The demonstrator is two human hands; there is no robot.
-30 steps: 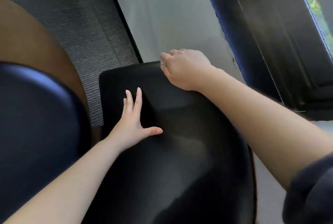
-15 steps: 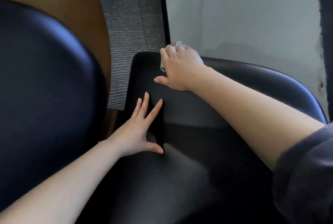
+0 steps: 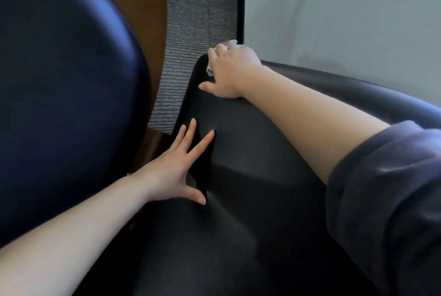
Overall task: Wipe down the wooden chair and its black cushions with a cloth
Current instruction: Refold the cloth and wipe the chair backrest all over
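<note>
So the person's leaning over the chair, both arms out across the big black cushion [image 3: 250, 212]. The right hand [image 3: 230, 71] is up at the cushion's far corner, fingers curled over a scrunched white cloth [image 3: 210, 71]. You only see bits of cloth poking out past the knuckles and under the palm, and the thumb's stuck out flat on the cushion surface. The left hand [image 3: 175, 168] isn't holding anything, it's just splayed wide with the fingers straight, pressing flat on the same cushion near its left edge, a bit closer to the person than the right one. A dark sleeve [image 3: 386, 188] is pushed up on the right arm. Off to the left there's the other cushion [image 3: 59, 81], rounded and shiny, with the brown wooden shell [image 3: 140, 2] of the chair right behind it. Grey ribbed carpet [image 3: 198, 21] shows in the gap between the two cushions, and a pale wall [image 3: 346, 9] is past the far corner.
</note>
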